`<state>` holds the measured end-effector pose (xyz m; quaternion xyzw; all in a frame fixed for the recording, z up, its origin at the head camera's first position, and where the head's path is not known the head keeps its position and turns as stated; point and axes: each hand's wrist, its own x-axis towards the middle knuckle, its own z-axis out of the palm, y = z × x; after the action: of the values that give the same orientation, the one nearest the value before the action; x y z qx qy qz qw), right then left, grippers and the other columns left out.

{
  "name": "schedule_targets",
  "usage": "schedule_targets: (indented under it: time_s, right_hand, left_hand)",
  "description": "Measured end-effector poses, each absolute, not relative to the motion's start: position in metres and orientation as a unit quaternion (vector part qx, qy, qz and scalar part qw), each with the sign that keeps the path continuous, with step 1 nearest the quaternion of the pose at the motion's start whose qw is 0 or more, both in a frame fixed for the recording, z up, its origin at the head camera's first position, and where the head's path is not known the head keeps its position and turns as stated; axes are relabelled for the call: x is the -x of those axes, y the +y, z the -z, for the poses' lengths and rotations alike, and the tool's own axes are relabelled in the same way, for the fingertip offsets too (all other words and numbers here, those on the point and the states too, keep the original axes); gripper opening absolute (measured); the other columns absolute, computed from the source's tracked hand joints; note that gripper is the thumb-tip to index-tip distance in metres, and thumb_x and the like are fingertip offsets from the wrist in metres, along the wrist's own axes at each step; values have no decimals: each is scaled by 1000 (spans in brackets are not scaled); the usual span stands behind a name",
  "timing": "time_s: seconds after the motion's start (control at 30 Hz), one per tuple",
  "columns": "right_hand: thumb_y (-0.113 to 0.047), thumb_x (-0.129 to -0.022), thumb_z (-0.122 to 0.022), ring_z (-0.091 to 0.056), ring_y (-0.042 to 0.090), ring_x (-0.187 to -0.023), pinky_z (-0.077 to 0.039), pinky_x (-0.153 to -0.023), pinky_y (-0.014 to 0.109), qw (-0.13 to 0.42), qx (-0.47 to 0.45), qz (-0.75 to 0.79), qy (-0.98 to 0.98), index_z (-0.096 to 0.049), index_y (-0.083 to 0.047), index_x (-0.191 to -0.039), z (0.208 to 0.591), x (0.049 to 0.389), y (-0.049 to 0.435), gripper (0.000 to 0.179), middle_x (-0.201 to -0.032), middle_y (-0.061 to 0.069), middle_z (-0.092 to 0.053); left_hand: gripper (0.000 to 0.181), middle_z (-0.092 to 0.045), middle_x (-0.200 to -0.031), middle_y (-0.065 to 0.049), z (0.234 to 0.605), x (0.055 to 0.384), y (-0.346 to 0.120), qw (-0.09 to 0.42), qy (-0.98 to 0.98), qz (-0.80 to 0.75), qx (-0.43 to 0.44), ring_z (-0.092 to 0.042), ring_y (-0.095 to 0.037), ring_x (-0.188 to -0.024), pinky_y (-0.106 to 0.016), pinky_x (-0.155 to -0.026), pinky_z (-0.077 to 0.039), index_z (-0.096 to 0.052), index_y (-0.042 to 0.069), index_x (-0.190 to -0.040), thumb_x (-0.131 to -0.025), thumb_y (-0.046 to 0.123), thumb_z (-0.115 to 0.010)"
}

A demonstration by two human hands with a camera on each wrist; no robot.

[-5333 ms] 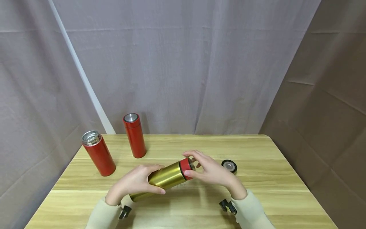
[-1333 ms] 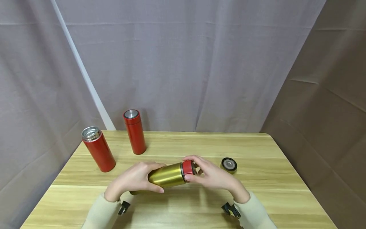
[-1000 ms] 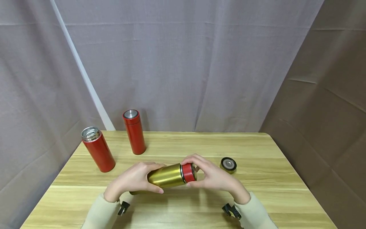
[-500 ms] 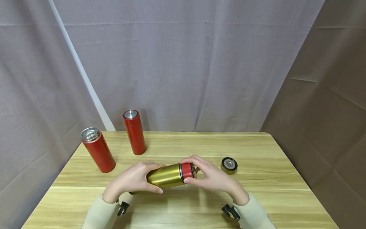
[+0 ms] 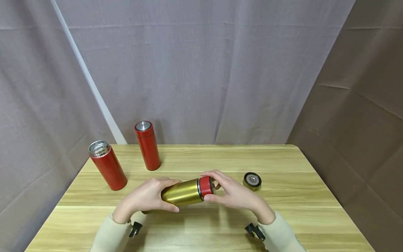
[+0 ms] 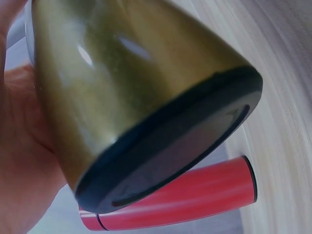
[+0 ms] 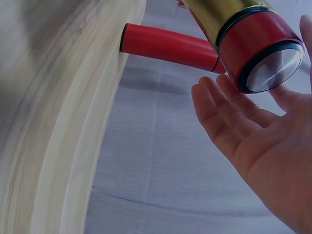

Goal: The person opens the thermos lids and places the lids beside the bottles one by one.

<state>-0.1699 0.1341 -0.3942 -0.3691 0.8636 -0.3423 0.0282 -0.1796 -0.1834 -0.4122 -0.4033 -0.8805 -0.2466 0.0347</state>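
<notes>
My left hand grips the body of a gold thermos flask, which lies tilted above the table with its top toward the right. The dark base of that flask shows large in the left wrist view. On its mouth sits a red lid with a silver disc on top. My right hand pinches this lid between thumb and fingers; the other fingers spread past its end. A gold lid lies upside down on the table, right of my right hand.
An uncapped red flask with a steel mouth stands at the table's left. Behind it and to its right stands a red flask with its lid on. Grey curtains hang beyond the wooden table.
The gold flask has become more level than in the earliest frame. My right thumb and fingers have shifted round the red lid several times, while my left hand keeps its grip.
</notes>
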Motion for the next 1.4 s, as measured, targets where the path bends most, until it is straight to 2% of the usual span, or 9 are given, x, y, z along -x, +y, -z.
schedule_targets:
  time_s: [0.13, 0.37, 0.53, 0.67, 0.77, 0.9, 1.07, 1.2, 1.4]
  right_hand:
    - [-45, -94, -69, -60, 13, -108, -52, -91, 43, 27, 371, 340, 864, -42, -30, -150, 395, 171, 133, 63, -130, -5, -58]
    - [-48, -91, -71, -61, 13, -100, -54, -85, 40, 29, 372, 358, 856, -48, -32, -143, 395, 171, 133, 59, -117, -14, -60]
    - [-36, -85, -80, -60, 13, -105, -52, -89, 37, 10, 399, 349, 848, -50, -30, -136, 396, 171, 133, 59, -125, -12, -58]
    - [-25, -82, -83, -57, 14, -114, -52, -93, 44, -2, 418, 346, 840, -50, -28, -135, 395, 171, 133, 62, -131, -9, -56]
    - [-35, -84, -81, -57, 15, -115, -52, -93, 48, 1, 412, 346, 843, -48, -28, -139, 395, 170, 134, 64, -134, -8, -55]
    - [-50, -90, -72, -59, 14, -109, -53, -89, 46, 4, 372, 332, 867, -46, -27, -146, 395, 170, 135, 66, -130, -7, -58]
    - [-45, -95, -66, -62, 10, -95, -55, -80, 35, 20, 359, 326, 874, -51, -19, -141, 399, 174, 136, 55, -106, -7, -65]
    - [-45, -94, -69, -62, 7, -87, -56, -73, 29, 44, 360, 343, 867, -54, -20, -132, 401, 174, 137, 48, -98, -10, -65]
    - [-46, -84, -79, -60, 9, -95, -54, -81, 34, 31, 363, 350, 863, -51, -26, -132, 399, 172, 138, 59, -109, -14, -62]
  left_hand:
    - [69, -64, -105, 18, 413, 180, -183, 32, -881, 245, 403, -57, -2, -84, -24, -73, -48, -62, 28, -134, -75, 60, -82]
    - [69, -64, -105, 18, 412, 180, -184, 32, -882, 242, 403, -57, -2, -85, -24, -73, -48, -62, 29, -134, -75, 61, -81]
    - [69, -63, -103, 18, 412, 179, -183, 28, -882, 241, 404, -56, -2, -83, -24, -71, -48, -62, 30, -133, -75, 60, -81]
    - [69, -64, -104, 18, 413, 179, -183, 26, -883, 240, 402, -56, -2, -84, -24, -72, -48, -62, 29, -133, -75, 61, -81]
    - [70, -64, -104, 18, 413, 179, -183, 26, -884, 239, 401, -57, -2, -85, -24, -73, -48, -63, 27, -133, -75, 62, -81]
    - [70, -64, -105, 17, 413, 180, -183, 29, -883, 237, 403, -57, -2, -85, -24, -74, -48, -63, 26, -133, -75, 62, -80]
    - [69, -63, -102, 18, 412, 180, -182, 30, -884, 231, 405, -56, -2, -83, -24, -72, -48, -63, 27, -132, -74, 60, -82]
    - [67, -62, -99, 19, 412, 179, -182, 26, -886, 224, 406, -54, -2, -80, -23, -69, -47, -64, 28, -130, -73, 59, -83]
    - [68, -64, -103, 18, 413, 180, -182, 22, -886, 227, 403, -56, -2, -83, -24, -71, -48, -64, 27, -130, -73, 58, -83]
